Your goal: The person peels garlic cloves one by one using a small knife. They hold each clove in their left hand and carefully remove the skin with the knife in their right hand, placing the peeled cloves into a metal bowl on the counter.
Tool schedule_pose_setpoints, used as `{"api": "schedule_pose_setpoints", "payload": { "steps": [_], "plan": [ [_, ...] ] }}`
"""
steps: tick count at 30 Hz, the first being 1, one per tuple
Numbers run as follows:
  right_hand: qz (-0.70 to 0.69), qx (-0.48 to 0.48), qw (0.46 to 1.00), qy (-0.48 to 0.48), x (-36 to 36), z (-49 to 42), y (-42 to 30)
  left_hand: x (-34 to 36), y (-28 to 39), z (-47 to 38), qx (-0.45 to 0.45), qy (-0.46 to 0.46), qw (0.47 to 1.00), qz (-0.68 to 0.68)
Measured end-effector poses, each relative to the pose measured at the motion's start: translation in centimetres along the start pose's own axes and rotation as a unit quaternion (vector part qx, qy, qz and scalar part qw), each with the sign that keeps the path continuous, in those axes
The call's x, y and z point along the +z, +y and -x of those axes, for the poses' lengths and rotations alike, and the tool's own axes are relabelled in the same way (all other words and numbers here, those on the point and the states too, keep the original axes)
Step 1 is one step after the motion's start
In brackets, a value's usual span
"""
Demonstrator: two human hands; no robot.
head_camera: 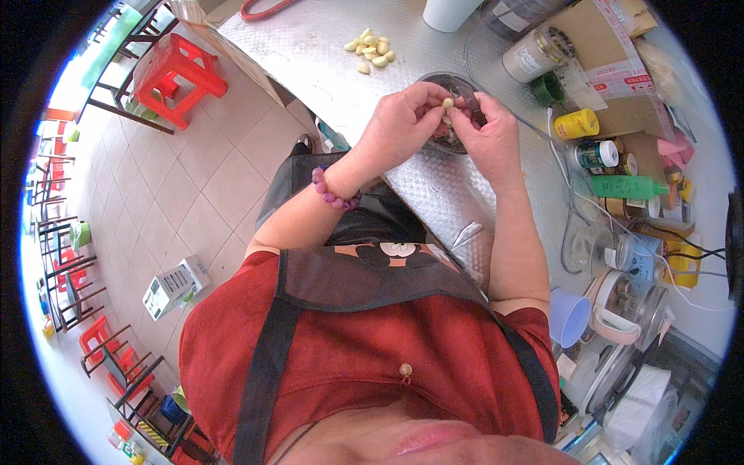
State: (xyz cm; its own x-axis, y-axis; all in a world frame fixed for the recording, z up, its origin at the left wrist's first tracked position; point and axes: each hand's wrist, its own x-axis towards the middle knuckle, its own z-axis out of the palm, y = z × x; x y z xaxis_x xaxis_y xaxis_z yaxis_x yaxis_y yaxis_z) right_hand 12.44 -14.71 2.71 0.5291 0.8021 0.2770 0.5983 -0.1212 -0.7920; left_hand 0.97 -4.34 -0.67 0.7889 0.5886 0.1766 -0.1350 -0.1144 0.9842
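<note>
Between the fingertips of my left hand (405,119) and my right hand (487,131) is a pale garlic clove (448,103). My right hand also grips a dark object (468,100), perhaps a small knife; its full shape is hidden by the fingers. Both hands are over a round bowl (446,149) that holds reddish and whitish bits, apparently garlic skins, partly covered by the hands. Several peeled garlic cloves (372,47) lie in a loose pile on the silvery textured tabletop (325,75), beyond my left hand.
A white container (447,13) stands past the bowl. Along the right are a jar (532,58), a yellow-labelled container (576,124), a green bottle (629,187), a purple cup (569,318) and loose cables (567,232). A red stool (180,78) stands on the tiled floor.
</note>
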Motion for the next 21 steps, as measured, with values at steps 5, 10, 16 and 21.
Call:
{"api": "schedule_pose_setpoints", "payload": {
  "steps": [5,10,16,21],
  "plan": [
    [0.013,-0.007,1.0,0.011,0.4,0.0,1.1,0.0,-0.1,0.0,0.036,0.019,0.996,-0.079],
    [0.063,-0.029,0.998,0.011,0.2,0.1,0.7,-0.1,0.2,0.2,0.041,0.017,0.993,-0.111],
    [0.067,-0.043,0.997,0.001,-0.1,0.0,1.2,-0.1,0.7,0.1,0.029,0.012,0.996,-0.086],
    [0.068,-0.044,0.996,-0.023,-0.3,-0.2,0.7,-0.3,0.9,0.2,0.009,0.011,0.996,-0.089]
  ]
}}
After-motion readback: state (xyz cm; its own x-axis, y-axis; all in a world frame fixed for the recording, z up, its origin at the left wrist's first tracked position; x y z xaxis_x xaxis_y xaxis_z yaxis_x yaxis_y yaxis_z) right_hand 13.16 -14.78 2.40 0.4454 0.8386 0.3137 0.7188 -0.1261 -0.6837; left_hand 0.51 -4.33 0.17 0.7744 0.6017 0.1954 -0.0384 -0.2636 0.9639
